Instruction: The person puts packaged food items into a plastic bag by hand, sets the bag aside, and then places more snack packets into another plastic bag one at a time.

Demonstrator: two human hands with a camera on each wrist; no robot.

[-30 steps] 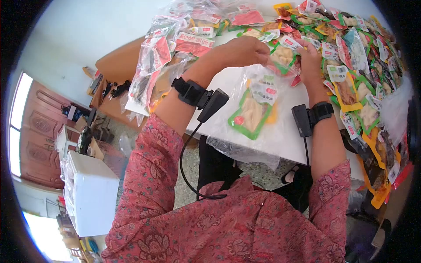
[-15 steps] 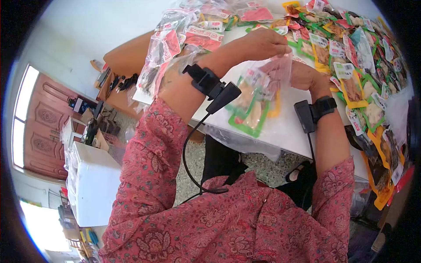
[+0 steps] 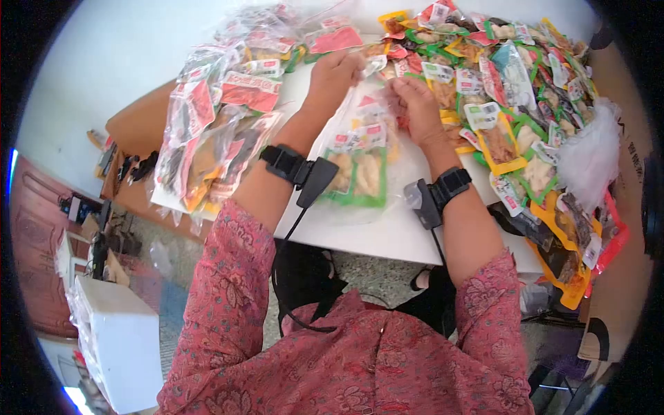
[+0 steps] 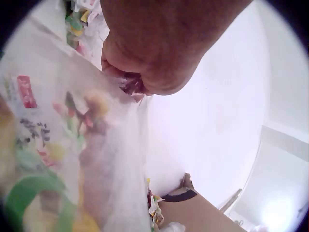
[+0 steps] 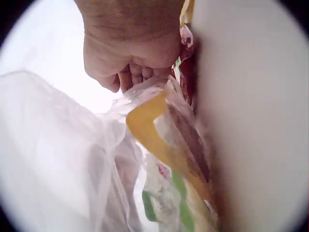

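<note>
A clear plastic bag [image 3: 395, 183] hangs between both hands, its lower part over the white table. Inside it, green-edged food packets [image 3: 369, 173] with pale contents and white labels stand side by side, and a yellow-edged packet shows through the film. My left hand [image 3: 335, 79] grips one side of the bag's mouth with curled fingers; the left wrist view shows the gathered film [image 4: 130, 86] at this hand. On the other side my right hand [image 3: 417, 107] holds the mouth, its fingers [image 5: 137, 75] bent over the crumpled film in the right wrist view.
Loose food packets [image 3: 492, 138] are heaped along the table's right and back. Filled clear bags [image 3: 207, 117] lie at the left. A bunch of thin clear film [image 3: 591, 155] sits at the right, beside a cardboard box [image 3: 626, 228]. The white table's [image 3: 304, 225] front edge is near my body.
My right hand held a green-edged packet at the bag's mouth, then reached in with it. Now it is out, gripping the mouth, and two green-edged packets sit side by side inside.
</note>
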